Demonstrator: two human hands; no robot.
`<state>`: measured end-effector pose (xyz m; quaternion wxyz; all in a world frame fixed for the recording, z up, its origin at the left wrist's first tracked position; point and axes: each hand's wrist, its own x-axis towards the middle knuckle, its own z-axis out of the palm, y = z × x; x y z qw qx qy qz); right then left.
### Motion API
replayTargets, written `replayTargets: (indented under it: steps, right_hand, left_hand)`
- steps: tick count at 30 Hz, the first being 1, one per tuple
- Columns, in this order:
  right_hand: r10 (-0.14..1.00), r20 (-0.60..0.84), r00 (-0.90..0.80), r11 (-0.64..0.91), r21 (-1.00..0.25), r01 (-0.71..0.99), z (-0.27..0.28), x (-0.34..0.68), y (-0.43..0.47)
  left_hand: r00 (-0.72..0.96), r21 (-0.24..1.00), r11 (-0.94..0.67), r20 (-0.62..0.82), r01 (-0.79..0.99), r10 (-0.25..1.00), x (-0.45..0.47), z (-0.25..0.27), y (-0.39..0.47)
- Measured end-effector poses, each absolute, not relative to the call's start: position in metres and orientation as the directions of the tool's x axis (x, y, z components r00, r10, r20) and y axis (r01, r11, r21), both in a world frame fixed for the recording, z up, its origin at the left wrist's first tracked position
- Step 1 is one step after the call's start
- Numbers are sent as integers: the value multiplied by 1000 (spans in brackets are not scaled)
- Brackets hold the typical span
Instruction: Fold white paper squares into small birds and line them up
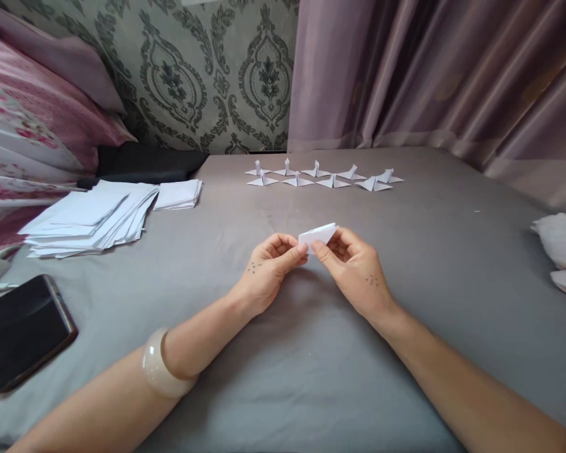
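Observation:
Between my two hands is a small piece of folded white paper, held just above the grey sheet. My left hand pinches its left end between thumb and fingers. On the other side, my right hand grips the right part, with the thumb pressed on the near face and the fingers behind, partly hidden. Beyond the hands stand several folded white paper birds in two rows, their wings spread.
To the left lie a stack of white paper sheets and a smaller stack of paper squares. A dark phone rests at the near left. Crumpled white material is at the right edge. Curtains hang behind.

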<state>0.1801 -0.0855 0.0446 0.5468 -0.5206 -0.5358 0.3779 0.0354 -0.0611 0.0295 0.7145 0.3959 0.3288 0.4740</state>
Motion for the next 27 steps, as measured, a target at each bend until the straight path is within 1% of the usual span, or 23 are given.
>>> replayTargets:
  steps: [3, 7, 9, 14, 17, 21, 24, 27]
  right_hand:
    - [956, 259, 140, 221, -945, 240, 43, 184, -84]
    - [912, 394, 118, 306, -842, 443, 40, 184, -86]
    - [882, 459, 109, 348, -789, 506, 39, 183, -88]
    - [824, 562, 70, 416, -684, 600, 41, 182, -92]
    - [783, 621, 19, 476, -619, 625, 42, 183, -93]
    - [757, 653, -31, 528, -584, 616, 42, 184, -92]
    - [762, 647, -44, 536, -591, 603, 43, 184, -93]
    - [771, 636, -34, 539, -625, 564, 46, 182, -94]
  left_hand:
    - [327, 933, 152, -40, -326, 944, 35, 28, -63]
    - [249, 946, -57, 143, -320, 958, 33, 31, -62]
    - [261, 944, -99, 186, -313, 947, 32, 33, -62]
    - [257, 950, -163, 233, -268, 938, 32, 36, -64]
    - [245, 941, -192, 263, -280, 933, 31, 37, -65]
    - [226, 928, -248, 314, -279, 922, 29, 38, -64]
    - [213, 928, -279, 333, -246, 919, 27, 39, -63]
    - [201, 934, -266, 316, -239, 927, 27, 40, -64]
